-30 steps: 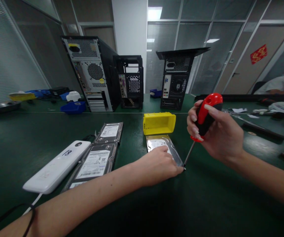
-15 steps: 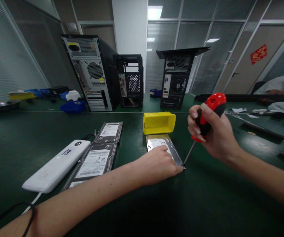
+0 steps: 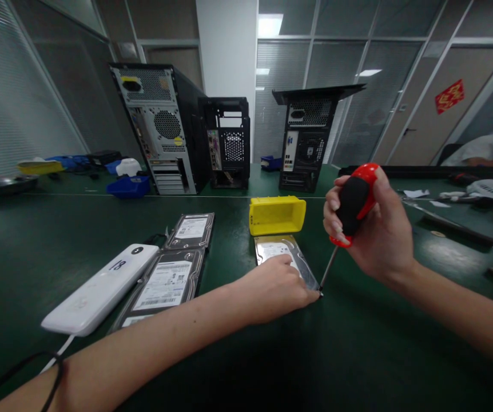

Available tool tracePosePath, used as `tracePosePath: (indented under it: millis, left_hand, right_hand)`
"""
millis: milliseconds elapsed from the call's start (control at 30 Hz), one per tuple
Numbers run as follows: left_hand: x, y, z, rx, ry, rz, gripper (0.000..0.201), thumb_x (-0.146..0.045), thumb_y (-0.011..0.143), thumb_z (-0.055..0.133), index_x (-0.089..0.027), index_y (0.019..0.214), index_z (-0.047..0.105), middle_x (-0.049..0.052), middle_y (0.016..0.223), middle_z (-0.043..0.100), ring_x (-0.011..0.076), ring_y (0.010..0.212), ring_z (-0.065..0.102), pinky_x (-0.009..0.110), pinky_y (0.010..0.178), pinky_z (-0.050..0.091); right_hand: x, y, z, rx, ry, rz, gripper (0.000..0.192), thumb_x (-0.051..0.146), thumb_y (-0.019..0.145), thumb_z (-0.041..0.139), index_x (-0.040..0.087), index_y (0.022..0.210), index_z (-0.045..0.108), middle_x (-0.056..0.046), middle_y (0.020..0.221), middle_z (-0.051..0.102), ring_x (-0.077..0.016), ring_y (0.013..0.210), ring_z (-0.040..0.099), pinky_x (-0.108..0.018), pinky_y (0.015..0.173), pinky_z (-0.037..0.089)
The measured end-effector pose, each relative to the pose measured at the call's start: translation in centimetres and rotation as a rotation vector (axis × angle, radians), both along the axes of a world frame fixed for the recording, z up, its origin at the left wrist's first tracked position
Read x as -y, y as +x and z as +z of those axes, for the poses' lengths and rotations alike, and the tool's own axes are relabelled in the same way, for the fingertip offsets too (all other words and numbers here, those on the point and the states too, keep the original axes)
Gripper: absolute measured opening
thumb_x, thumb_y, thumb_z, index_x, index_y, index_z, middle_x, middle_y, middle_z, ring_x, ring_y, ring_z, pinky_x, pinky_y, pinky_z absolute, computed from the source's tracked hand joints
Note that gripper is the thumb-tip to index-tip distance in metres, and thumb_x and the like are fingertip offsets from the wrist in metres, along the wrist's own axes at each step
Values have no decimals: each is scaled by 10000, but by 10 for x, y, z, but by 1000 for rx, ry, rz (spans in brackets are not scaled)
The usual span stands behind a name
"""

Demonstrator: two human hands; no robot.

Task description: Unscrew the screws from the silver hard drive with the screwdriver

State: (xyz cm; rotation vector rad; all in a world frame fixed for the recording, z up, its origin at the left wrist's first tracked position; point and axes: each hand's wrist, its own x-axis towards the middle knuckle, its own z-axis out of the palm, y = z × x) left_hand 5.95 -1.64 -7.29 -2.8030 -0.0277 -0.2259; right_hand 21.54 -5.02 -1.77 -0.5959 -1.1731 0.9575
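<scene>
So we've got a hard drive [image 3: 281,252] lying flat on the green worktop [image 3: 358,343], just in front of a yellow bin [image 3: 276,215]. Our left hand [image 3: 272,289] is pressed down flat on its near end, fingers spread rather than wrapped around anything. Our right hand [image 3: 369,226] has its grip closed tight on the red and black handle of a screwdriver [image 3: 352,206], which is tilted, with the tip down at the drive's near right corner, right by our left fingertips. To the left are two more drives [image 3: 178,263] and a white device [image 3: 100,289] beside them. Three PC towers [image 3: 229,137] stand at the back.
</scene>
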Motion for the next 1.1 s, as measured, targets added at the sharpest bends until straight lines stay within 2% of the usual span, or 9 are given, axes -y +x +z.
tracePosePath:
  millis: [233, 433, 600, 667, 867, 967, 1100]
  left_hand:
    - [5, -1, 2, -14, 24, 3, 271, -168, 852, 615, -191, 1122, 612, -6, 709, 699, 176, 644, 627, 327, 593, 328]
    - [5, 0, 3, -29, 26, 27, 263, -175, 857, 616, -212, 1117, 617, -5, 744, 706, 173, 686, 634, 326, 608, 334]
    - [3, 0, 1, -1, 20, 15, 264, -189, 860, 618, -222, 1122, 616, -4, 762, 713, 167, 697, 638, 317, 614, 332]
    - [2, 0, -1, 18, 17, 10, 274, -184, 851, 629, -224, 1122, 618, -2, 767, 715, 165, 695, 640, 311, 612, 330]
    - [1, 1, -2, 13, -15, 24, 285, -180, 833, 645, -233, 1113, 631, 0, 759, 716, 170, 673, 645, 307, 595, 337]
    - [2, 1, -2, 26, -21, 19, 287, -176, 831, 646, -228, 1113, 631, 3, 766, 716, 174, 677, 647, 311, 602, 347]
    - [2, 1, -2, 26, -32, 12, 289, -176, 819, 663, -225, 1103, 635, 3, 778, 719, 167, 686, 650, 306, 599, 348]
  right_hand:
    - [0, 0, -1, -28, -57, -30, 289, 467, 862, 429, 221, 872, 581, -4, 697, 437, -88, 469, 398, -212, 355, 276]
    - [1, 0, 1, -28, -33, -15, 271, 456, 885, 410, 236, 868, 567, 6, 656, 446, -87, 453, 394, -208, 360, 285]
    - [0, 4, -2, 62, -76, 1, 404, 540, 839, 480, 186, 646, 504, 21, 537, 401, -63, 412, 345, -201, 356, 253]
    - [-1, 5, -2, 81, -79, -4, 441, 562, 837, 464, 181, 617, 493, 19, 524, 391, -64, 406, 340, -206, 352, 245]
    - [-3, 7, 0, -35, -60, -16, 342, 539, 863, 418, 233, 829, 567, 6, 644, 432, -94, 449, 387, -226, 369, 275]
    - [-5, 9, 0, -30, -60, -14, 422, 564, 872, 350, 218, 830, 588, -6, 651, 433, -100, 457, 399, -239, 379, 285]
    - [-4, 9, 1, -20, -60, -15, 425, 563, 870, 339, 219, 840, 588, -7, 646, 434, -101, 445, 384, -246, 367, 268]
